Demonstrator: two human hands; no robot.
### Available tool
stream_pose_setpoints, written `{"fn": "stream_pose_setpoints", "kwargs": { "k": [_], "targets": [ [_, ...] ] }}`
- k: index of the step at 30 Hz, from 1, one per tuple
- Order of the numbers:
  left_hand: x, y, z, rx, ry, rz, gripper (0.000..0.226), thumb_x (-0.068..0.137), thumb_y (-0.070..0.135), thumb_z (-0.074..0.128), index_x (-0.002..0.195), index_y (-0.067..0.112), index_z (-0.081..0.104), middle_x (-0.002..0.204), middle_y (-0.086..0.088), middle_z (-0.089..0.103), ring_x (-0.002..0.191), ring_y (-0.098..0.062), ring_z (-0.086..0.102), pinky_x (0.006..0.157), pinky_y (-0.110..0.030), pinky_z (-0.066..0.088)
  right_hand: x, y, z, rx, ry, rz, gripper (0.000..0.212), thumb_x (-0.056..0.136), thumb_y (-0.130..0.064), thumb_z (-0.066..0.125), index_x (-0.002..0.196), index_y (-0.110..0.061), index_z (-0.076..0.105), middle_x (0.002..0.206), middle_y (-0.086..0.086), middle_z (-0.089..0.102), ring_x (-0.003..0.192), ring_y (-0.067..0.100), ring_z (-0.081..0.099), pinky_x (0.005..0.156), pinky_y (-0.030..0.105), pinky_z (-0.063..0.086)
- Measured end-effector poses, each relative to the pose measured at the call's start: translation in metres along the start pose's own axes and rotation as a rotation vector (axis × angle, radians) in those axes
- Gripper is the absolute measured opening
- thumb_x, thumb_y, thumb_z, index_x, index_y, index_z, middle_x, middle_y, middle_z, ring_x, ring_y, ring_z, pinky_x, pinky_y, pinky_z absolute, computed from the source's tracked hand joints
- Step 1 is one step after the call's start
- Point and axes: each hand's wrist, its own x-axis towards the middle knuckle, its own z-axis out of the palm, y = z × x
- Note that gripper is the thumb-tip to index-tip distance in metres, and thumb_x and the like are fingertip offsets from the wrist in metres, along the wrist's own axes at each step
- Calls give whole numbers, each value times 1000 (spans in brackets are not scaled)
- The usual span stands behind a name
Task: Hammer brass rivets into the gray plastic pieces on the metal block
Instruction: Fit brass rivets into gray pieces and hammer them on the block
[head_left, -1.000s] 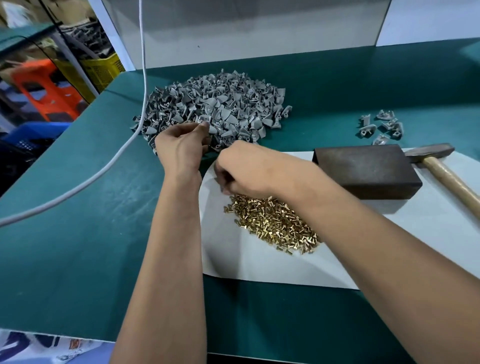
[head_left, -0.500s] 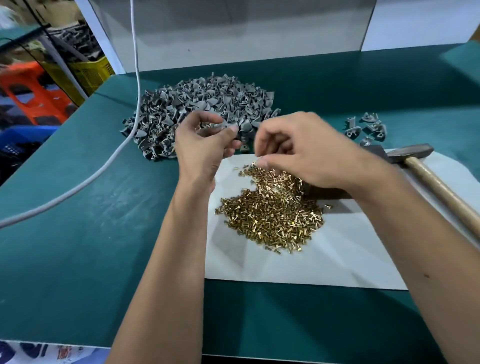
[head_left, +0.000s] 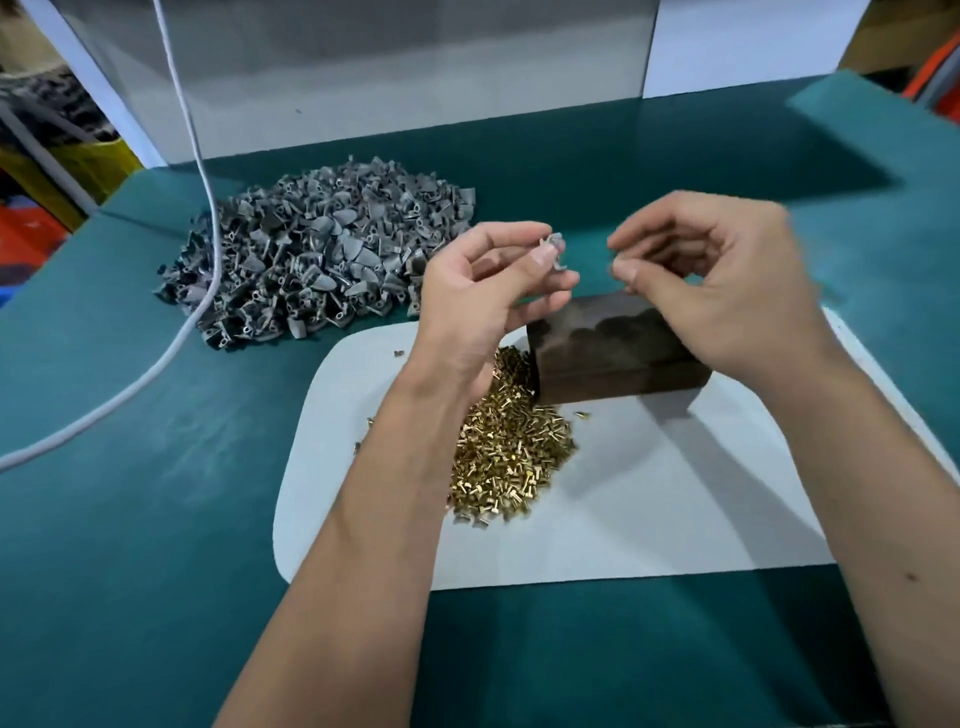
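On the white sheet (head_left: 649, 499) lies a heap of brass rivets (head_left: 511, 452), and just behind it stands the metal block (head_left: 608, 358). Above the block, the left hand (head_left: 483, 291) pinches one gray piece (head_left: 555, 248) between thumb and forefinger. The right hand (head_left: 727, 280) has its fingers curled, thumb against forefinger; I cannot tell if it holds a rivet. Farther, on the green table (head_left: 130, 519), lies the pile of gray pieces (head_left: 317, 265), with a white cable (head_left: 156, 364) across it.

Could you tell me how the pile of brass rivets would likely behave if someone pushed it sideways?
The brass rivets lie loose in a heap on the white sheet, so a push would probably scatter them, not shift them together. They look small with round shanks, so strays may roll; a few already lie apart.
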Motion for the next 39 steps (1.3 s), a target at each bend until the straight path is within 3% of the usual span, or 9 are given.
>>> {"fn": "stream_pose_setpoints", "kwargs": {
  "k": [5,9,14,23,34,36,39],
  "targets": [
    [-2,-1,-5,-43,-56,23,16,92,-6,66,107,-1,69,101,-20,74,87,-30,76,76,-27,61,-3,-6,9,-26,54,-45,19,85,-6,75,102,-14,71,83,-3,73,79,14,72,74,22,54],
    [-5,-4,0,-43,-106,17,19,93,-8,63,110,-5,68,101,-21,75,85,-27,76,76,-25,61,-6,-16,14,-121,109,-133,18,85,-8,74,101,-14,70,86,-12,74,86,6,73,81,25,56],
    [-5,-7,2,-27,-114,1,21,93,-9,63,114,-8,67,99,-21,74,81,-25,75,76,-23,60,-7,-18,15,-194,121,-165,18,84,-8,76,100,-15,70,87,-12,73,88,-2,71,85,26,55],
    [-6,-6,-1,53,-129,51,18,87,-10,69,103,-3,72,94,-17,75,83,-23,74,81,-29,63,-8,-17,16,-175,87,-111,20,81,-7,75,97,-16,67,79,-12,72,83,5,70,84,15,47],
    [-9,-8,2,146,-107,91,18,82,-15,73,94,-1,73,75,-5,75,74,-16,72,76,-29,63,-12,-23,21,-238,16,-57,35,77,1,71,103,-18,57,71,-8,68,70,16,59,82,32,41],
    [-9,-10,4,168,-90,110,18,82,-14,74,95,-2,73,75,-4,75,73,-15,72,75,-28,63,-12,-22,21,-251,12,-52,36,77,2,71,102,-19,56,71,-7,67,70,13,59,79,28,40],
    [-9,-11,5,191,-72,117,18,82,-14,74,94,-1,74,75,-4,75,74,-15,72,76,-29,63,-12,-19,22,-240,29,-42,34,78,2,72,101,-17,55,72,-6,68,69,7,58,70,11,36]
  ]
}}
